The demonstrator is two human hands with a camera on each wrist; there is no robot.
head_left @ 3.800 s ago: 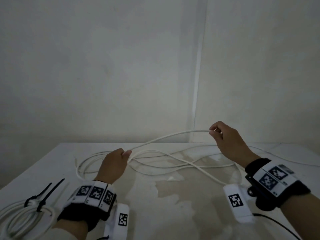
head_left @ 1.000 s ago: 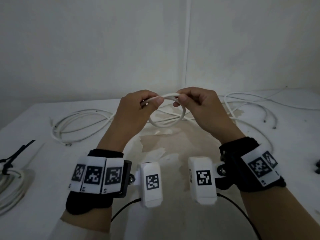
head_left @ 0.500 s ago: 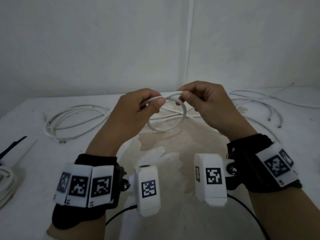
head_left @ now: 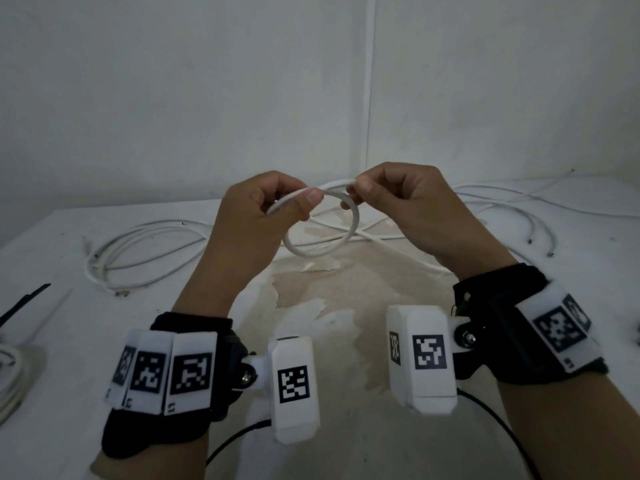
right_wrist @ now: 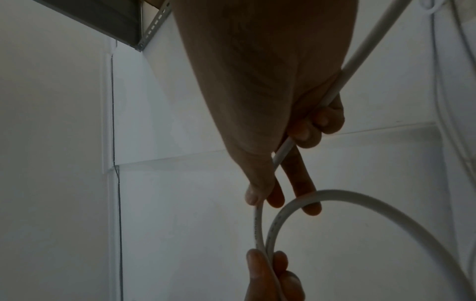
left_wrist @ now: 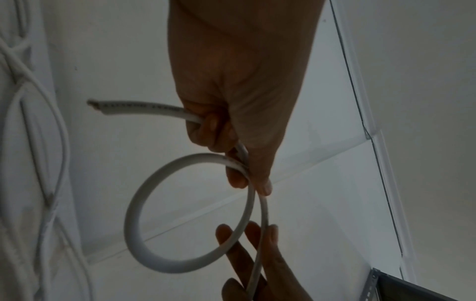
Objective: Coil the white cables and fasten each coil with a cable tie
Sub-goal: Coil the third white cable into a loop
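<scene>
Both hands hold one white cable above the table, bent into a small loop [head_left: 323, 249] that hangs between them. My left hand [head_left: 277, 209] pinches the cable where the loop crosses, thumb on top; in the left wrist view the loop [left_wrist: 134, 220] curves below the left hand [left_wrist: 231, 142] and the cut cable end [left_wrist: 103, 104] sticks out leftward. My right hand [head_left: 388, 199] pinches the same cable just right of the loop; in the right wrist view the right hand [right_wrist: 278, 173] has the cable [right_wrist: 360, 57] running through its curled fingers.
More white cable [head_left: 145, 244] lies in loose loops on the white table [head_left: 86, 427] at the left, and other strands [head_left: 519, 216] at the right. A tied coil [head_left: 10, 375] and a black cable tie [head_left: 24, 303] sit at the left edge. Walls stand behind.
Since 3.8 s ago the hands came together, lifted the cable and formed a small loop. In the last second the loop and both hands rose slightly; grips are unchanged.
</scene>
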